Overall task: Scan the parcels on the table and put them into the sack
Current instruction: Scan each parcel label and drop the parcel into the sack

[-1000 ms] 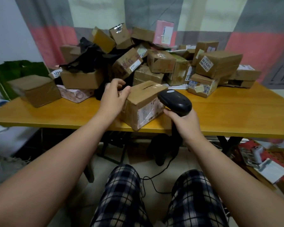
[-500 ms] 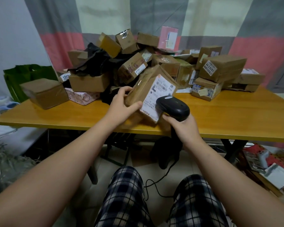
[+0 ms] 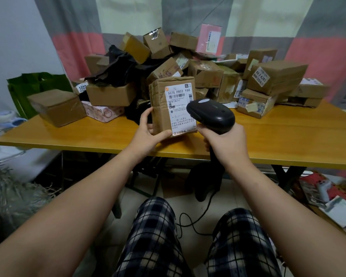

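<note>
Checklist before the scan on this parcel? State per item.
1. Left hand grips the parcel: ok.
2. Label faces the person, barcode uncovered: ok.
3. Right hand grips the barcode scanner: ok.
4. Scanner window aimed at the barcode: cannot tell, its front is hidden.
5. Scanner cable hangs slack: ok.
6. Green bag by the table's left end open to receive: cannot tell.

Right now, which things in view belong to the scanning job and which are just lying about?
Job: held parcel, scanner, left hand, right hand, parcel pile on table, green bag (perhaps the sack).
Lying about: floor papers, grey fibrous heap, curtain.
</note>
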Demonstrator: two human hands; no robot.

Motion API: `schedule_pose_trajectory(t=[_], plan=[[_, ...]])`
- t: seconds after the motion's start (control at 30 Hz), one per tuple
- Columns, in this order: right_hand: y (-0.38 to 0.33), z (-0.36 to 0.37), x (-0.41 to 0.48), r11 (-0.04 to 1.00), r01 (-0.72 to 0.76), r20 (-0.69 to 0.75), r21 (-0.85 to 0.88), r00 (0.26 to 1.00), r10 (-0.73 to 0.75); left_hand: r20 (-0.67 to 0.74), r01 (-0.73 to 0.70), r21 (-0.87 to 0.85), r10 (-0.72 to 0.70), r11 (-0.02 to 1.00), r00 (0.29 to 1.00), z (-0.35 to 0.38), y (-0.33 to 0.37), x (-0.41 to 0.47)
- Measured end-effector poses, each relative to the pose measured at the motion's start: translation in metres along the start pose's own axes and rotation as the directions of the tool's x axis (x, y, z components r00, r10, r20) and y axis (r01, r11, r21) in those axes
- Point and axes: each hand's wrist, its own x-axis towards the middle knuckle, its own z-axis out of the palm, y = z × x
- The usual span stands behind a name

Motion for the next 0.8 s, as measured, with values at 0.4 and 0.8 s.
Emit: schedule_pose_trajectory(t=[0.4, 0.8], plan=[[-0.008, -0.001, 0.000, 0.997, -0.007, 0.018, -0.079, 1.000, 0.008, -0.009, -0.030, 0.013, 0.030, 0.999, 1.000, 0.005, 0.001, 0.007], [-0.006, 0.006, -0.005, 1.000, -0.001, 0.058, -0.018, 0.998, 0.002, -0.093, -0.059, -0.032, 0.055, 0.998, 0.994, 0.008, -0.003, -0.006]])
